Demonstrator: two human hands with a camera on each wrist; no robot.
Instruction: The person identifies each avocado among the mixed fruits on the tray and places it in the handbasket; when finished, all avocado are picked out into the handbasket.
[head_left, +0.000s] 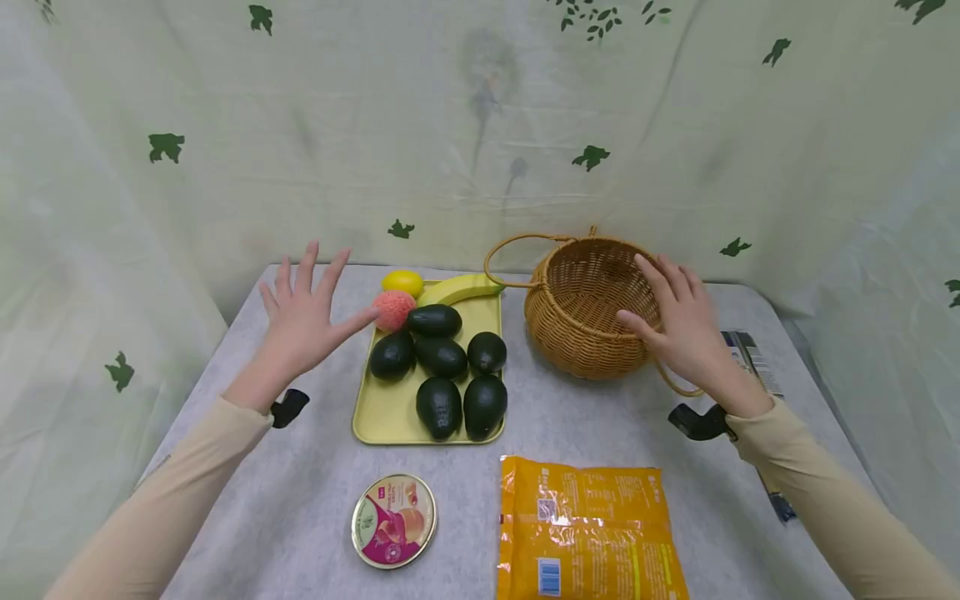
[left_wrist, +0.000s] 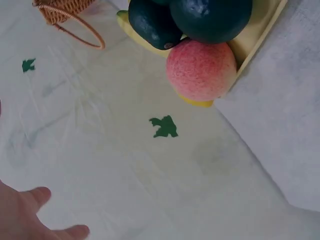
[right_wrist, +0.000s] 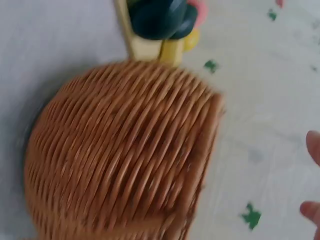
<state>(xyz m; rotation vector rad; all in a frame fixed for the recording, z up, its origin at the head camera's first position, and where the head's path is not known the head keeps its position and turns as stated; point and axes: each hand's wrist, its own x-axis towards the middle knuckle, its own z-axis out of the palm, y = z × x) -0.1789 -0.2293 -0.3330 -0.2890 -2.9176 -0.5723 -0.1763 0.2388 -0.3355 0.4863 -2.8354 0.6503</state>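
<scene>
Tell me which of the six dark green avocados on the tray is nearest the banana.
The rearmost avocado, directly in front of the banana and beside the pink peach. The other five all lie nearer the tray's front edge.

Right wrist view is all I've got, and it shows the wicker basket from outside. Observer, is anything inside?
Observer: In the head view, the part of the wicker basket's inside that shows is bare weave.
Operator: What lies in front of the basket, nearer the person?
Observer: An orange packet, with a round tin to its left.
Operator: Is the left hand holding anything?
Observer: No, the left hand holds nothing.
</scene>
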